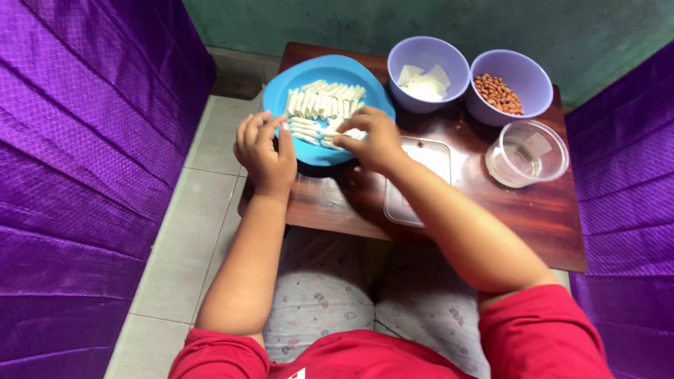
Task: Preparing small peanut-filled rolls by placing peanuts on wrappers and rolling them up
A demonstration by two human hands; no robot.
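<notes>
The right hand [372, 137] pinched a white roll [353, 133] at mid-frame, its length running left-right; the left hand [265, 147], fingers curled empty, touched the plate [281, 88] rim.

head view, single frame. light even and soft, moderately bright, falling from above. faint soft shadows under the forearms on the dark glossy wooden table [533, 217]. pale reflections on the table top near the clear round plastic cup [525, 154]; weak sheen on the purple quilted fabric [77, 154] at both sides. slight motion blur on the right hand [370, 137]. wide-angle stretch toward the frame edges. colours saturated, detail moderate.
</notes>
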